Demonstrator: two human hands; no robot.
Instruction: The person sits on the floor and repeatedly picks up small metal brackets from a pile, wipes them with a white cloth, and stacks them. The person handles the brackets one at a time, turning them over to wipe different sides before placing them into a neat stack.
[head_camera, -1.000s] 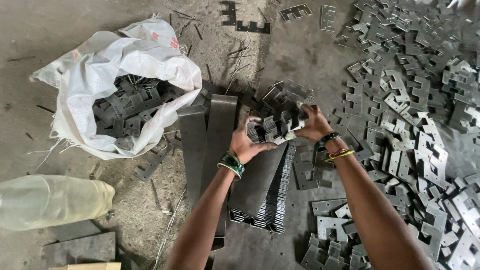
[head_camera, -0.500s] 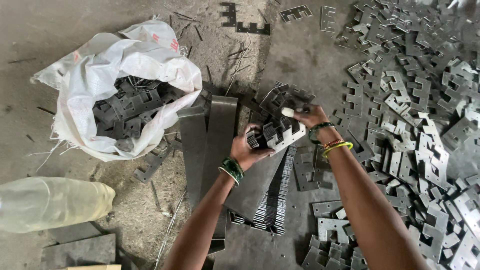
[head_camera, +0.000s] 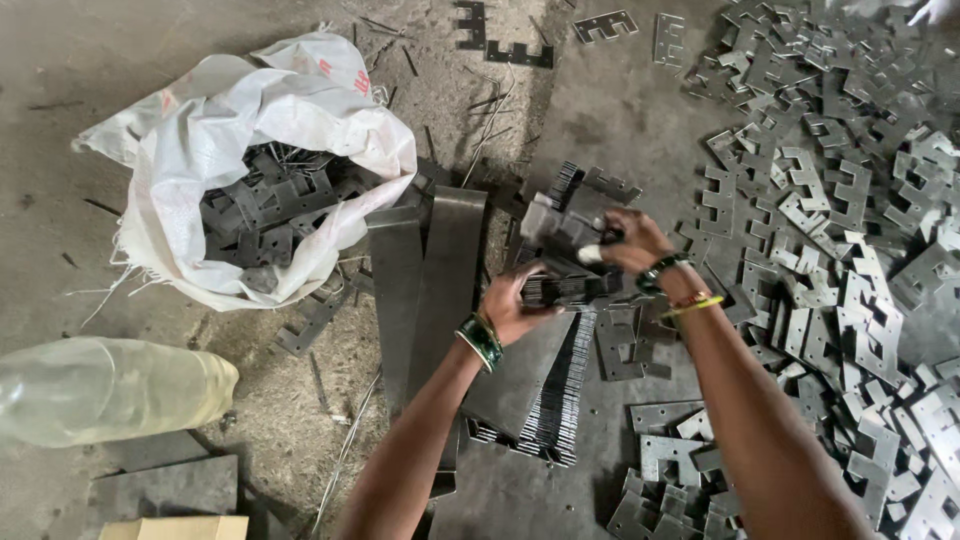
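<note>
Now, leftmost lies a bottle (head_camera: 105, 388), then the white sack (head_camera: 250, 150) part-filled with plates. At centre my left hand (head_camera: 512, 305) clenches under a stack of plates (head_camera: 562, 250), my right hand (head_camera: 632, 240) gripping its top, above the floor. I judge I'm squaring the stack; next calls for a firm two-handed carry. Loose plates (head_camera: 850, 220) spread rightward.

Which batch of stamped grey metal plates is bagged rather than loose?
The plates inside the white woven sack, upper left; the rest lie loose on the floor at right.
</note>
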